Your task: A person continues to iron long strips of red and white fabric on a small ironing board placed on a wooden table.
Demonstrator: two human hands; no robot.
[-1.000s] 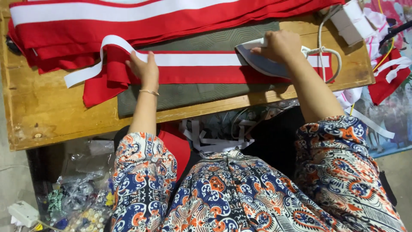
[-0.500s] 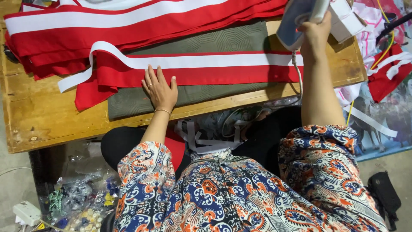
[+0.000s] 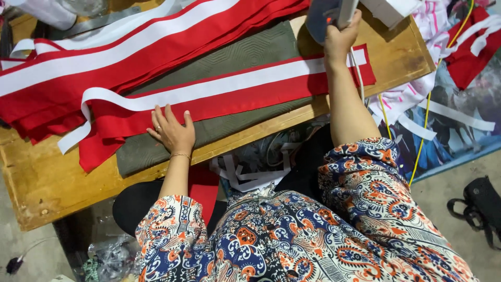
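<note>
The right hand [image 3: 340, 39] clenches the handle of an electric iron [image 3: 326, 18], lifted at the table's far edge above the red-and-white fabric strip [image 3: 245, 91]; the left hand [image 3: 172, 130] lies flat, fingers spread, pressing that strip onto the grey-green ironing pad [image 3: 235, 57]; folded red-and-white strips [image 3: 104, 62] are heaped behind on the wooden table [image 3: 47, 183].

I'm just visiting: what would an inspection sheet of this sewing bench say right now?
Surface: worn wooden table with grey-green quilted pad.
Job's things: red fabric strip with white band on the pad; grey clothes iron lifted at far edge.
Clutter: stacked red-and-white strips.
Hands: left hand flat on the strip; right hand grips the iron.
Cables: white cord, yellow cord.
Surroundings: black bag on floor.
</note>
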